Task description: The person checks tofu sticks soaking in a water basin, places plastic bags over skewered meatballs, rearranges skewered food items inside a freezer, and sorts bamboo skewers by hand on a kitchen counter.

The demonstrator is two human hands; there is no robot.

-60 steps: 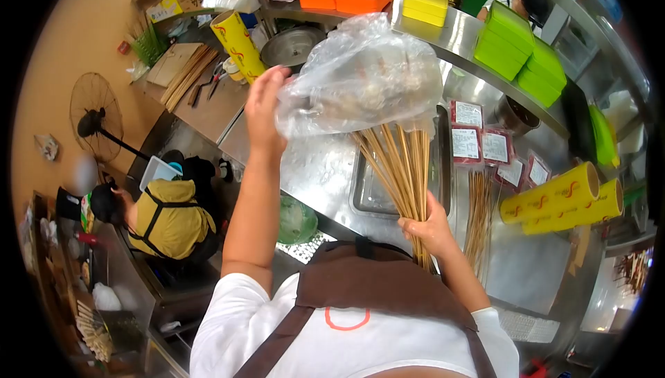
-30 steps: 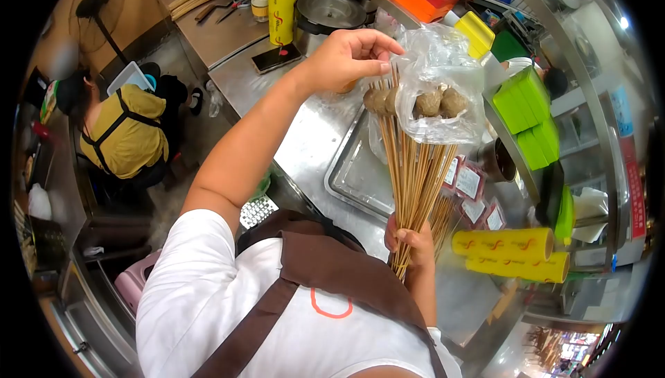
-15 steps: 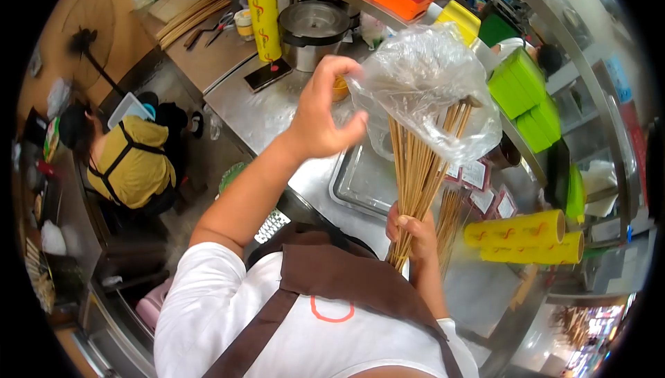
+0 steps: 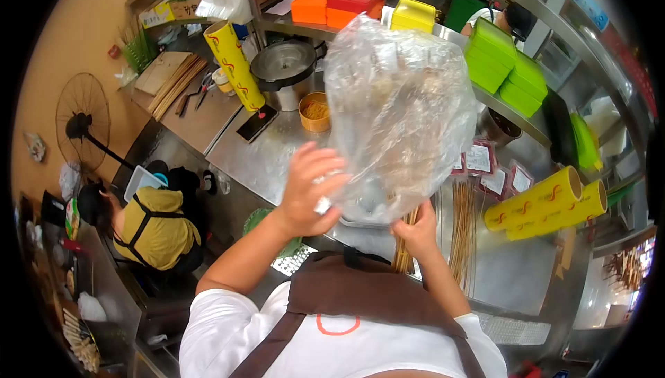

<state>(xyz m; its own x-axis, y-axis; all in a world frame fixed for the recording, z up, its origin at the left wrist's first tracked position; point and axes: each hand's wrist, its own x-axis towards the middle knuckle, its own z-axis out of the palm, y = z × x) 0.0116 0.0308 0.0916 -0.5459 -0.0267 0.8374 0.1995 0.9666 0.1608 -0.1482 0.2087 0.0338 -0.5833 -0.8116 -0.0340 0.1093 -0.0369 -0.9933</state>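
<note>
One large clear plastic bag (image 4: 402,115), above a grey steel counter (image 4: 263,163), covers the upper part of one bundle of thin tan wooden skewers (image 4: 404,257); skewers overlap too much to count. Second bundle of thin brown wooden sticks (image 4: 462,239) lies on counter, right. Yellow printed cylinders (image 4: 533,201): three, two lying, one standing. Left hand (image 4: 310,189): fingers spread, slightly curled, at bag's left edge; contact cannot be told. Right hand (image 4: 418,232): fingers closed round the skewers at bag's lower edge
</note>
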